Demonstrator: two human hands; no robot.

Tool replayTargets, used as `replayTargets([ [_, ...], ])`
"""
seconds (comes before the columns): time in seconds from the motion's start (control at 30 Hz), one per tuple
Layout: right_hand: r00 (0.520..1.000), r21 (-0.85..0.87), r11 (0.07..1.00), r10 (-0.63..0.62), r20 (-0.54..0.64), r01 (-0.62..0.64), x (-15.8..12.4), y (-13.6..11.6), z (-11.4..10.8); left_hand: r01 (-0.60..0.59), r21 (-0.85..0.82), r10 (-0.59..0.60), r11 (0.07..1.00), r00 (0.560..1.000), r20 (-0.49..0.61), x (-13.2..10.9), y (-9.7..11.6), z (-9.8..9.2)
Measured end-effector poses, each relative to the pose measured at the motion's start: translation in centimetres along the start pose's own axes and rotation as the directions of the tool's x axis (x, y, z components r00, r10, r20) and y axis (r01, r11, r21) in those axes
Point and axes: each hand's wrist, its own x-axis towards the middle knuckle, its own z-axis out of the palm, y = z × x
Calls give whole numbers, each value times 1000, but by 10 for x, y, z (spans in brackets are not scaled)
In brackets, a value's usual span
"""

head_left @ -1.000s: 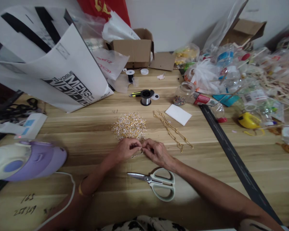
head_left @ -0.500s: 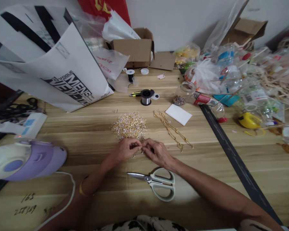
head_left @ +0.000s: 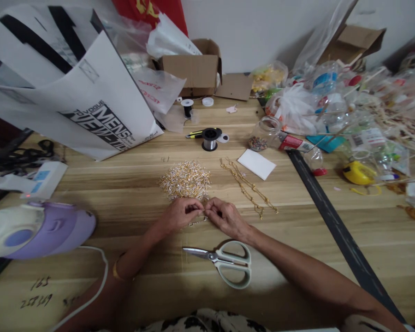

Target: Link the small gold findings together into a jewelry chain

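Observation:
My left hand (head_left: 184,213) and my right hand (head_left: 225,217) meet fingertip to fingertip, each in a pinch. A thin chain (head_left: 198,222) hangs from between them down to the wood; which fingers grip it is too small to tell. Just beyond my left hand lies a pile of small gold and clear pieces (head_left: 186,179). Two gold chains (head_left: 251,186) are stretched out to the right of the pile. Scissors (head_left: 224,263) with pale handles lie nearer to me, blades pointing left.
Farther back are a wire spool (head_left: 210,139), a white card (head_left: 256,164) and a bead jar (head_left: 264,133). A big white bag (head_left: 86,101) and a purple device (head_left: 55,229) stand left. Bottles and plastic bags (head_left: 332,101) crowd the right; a cardboard box (head_left: 190,71) is behind.
Both hands keep almost the same place and pinch. The thin chain below the fingertips has shifted slightly and shows a little more.

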Motion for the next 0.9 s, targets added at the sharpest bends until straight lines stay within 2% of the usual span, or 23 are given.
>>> replayTargets([
  [0.4,999,115,992,44,11,-45,1,3,-1,-3,8,3,1000,1000,6,-1,2,-2],
  [0.73,998,153,987,54,13,-56,2,3,-1,37,-76,-35,996,999,32,-1,8,-3],
  [0.9,999,164,985,47,11,-48,2,4,-1,41,-48,-39,998,999,38,0,6,-3],
])
